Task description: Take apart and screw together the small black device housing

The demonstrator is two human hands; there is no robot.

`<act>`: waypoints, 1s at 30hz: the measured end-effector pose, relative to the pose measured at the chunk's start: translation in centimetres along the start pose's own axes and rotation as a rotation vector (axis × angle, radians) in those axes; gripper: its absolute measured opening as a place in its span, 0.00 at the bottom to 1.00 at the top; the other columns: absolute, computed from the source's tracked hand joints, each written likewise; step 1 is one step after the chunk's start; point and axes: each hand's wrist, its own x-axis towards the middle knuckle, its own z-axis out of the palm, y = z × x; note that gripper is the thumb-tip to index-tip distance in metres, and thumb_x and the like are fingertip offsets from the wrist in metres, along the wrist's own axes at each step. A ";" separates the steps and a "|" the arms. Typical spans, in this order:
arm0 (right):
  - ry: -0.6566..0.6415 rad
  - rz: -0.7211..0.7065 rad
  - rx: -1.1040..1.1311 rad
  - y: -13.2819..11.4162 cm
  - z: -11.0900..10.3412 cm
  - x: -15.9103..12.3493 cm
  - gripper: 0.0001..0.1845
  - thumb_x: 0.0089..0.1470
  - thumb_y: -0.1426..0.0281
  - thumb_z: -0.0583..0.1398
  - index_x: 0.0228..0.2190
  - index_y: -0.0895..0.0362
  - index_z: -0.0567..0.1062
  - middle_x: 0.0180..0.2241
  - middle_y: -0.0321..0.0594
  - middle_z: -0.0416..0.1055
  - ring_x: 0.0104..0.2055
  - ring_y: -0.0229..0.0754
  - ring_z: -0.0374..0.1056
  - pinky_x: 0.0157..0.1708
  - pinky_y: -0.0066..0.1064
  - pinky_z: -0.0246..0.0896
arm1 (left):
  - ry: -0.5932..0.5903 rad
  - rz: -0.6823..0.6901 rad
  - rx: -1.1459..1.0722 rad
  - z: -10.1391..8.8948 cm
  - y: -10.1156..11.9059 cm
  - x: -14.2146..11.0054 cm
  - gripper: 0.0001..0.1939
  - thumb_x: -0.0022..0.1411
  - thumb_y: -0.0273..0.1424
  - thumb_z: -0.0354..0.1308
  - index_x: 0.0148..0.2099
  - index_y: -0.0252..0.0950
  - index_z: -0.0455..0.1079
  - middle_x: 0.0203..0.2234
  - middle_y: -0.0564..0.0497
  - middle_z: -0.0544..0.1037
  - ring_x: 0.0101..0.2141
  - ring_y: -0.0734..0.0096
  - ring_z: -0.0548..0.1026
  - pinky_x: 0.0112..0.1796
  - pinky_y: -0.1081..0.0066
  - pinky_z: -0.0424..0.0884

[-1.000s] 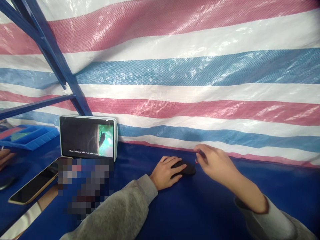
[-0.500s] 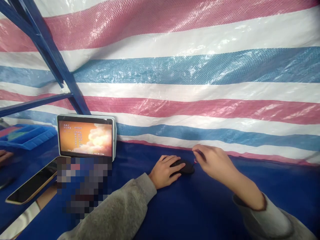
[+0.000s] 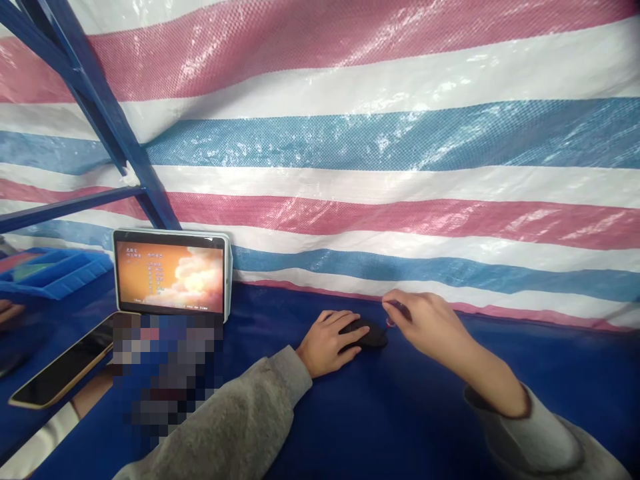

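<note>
My left hand (image 3: 330, 343) rests on a black computer mouse (image 3: 374, 335), fingers curled over its near side and holding it against the blue table. Just right of the mouse, my right hand (image 3: 425, 323) is raised a little with thumb and forefinger pinched together. A small pinkish thin bit (image 3: 390, 323) shows beneath these fingertips, close to the mouse's right end. Whether the pinch holds it, and what it is, I cannot make out.
A tablet (image 3: 170, 273) in a pale case stands lit at the back left. Before it lie a phone (image 3: 65, 363) and a blurred-out patch. Blue trays (image 3: 75, 277) and another person's hand (image 3: 10, 311) are at far left. A striped sheet (image 3: 380, 140) hangs behind the table (image 3: 350, 427).
Hardly anything differs. My right hand has shifted very slightly left and the pinkish bit below its fingertips shows a little more. My left hand stays on the mouse.
</note>
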 end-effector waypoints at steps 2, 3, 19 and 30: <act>-0.002 0.001 0.003 0.0 0.0 0.0 0.16 0.60 0.64 0.50 0.35 0.53 0.77 0.24 0.38 0.77 0.25 0.42 0.73 0.27 0.30 0.57 | -0.002 0.000 0.003 0.0 0.0 0.0 0.19 0.68 0.38 0.51 0.59 0.44 0.65 0.57 0.46 0.68 0.56 0.59 0.66 0.52 0.59 0.64; -0.001 0.000 0.004 0.0 0.1 0.0 0.16 0.60 0.64 0.50 0.35 0.53 0.77 0.23 0.38 0.77 0.25 0.43 0.73 0.27 0.30 0.57 | -0.001 0.000 0.005 0.0 0.0 0.0 0.19 0.68 0.38 0.51 0.59 0.44 0.65 0.57 0.46 0.68 0.56 0.59 0.66 0.52 0.59 0.64; -0.053 0.066 -0.100 0.5 0.3 0.0 0.14 0.60 0.66 0.50 0.42 0.56 0.71 0.34 0.42 0.78 0.32 0.46 0.74 0.29 0.32 0.58 | 0.002 0.000 0.009 0.2 -0.1 -0.1 0.19 0.68 0.38 0.52 0.60 0.44 0.65 0.57 0.46 0.68 0.56 0.59 0.66 0.52 0.59 0.63; -0.053 -0.028 0.027 0.0 0.3 -0.3 0.15 0.56 0.74 0.51 0.42 0.57 0.73 0.38 0.44 0.76 0.36 0.45 0.73 0.38 0.34 0.64 | -0.011 -0.008 -0.009 0.1 -0.2 -0.1 0.20 0.68 0.38 0.51 0.60 0.43 0.65 0.58 0.46 0.67 0.57 0.59 0.65 0.53 0.58 0.63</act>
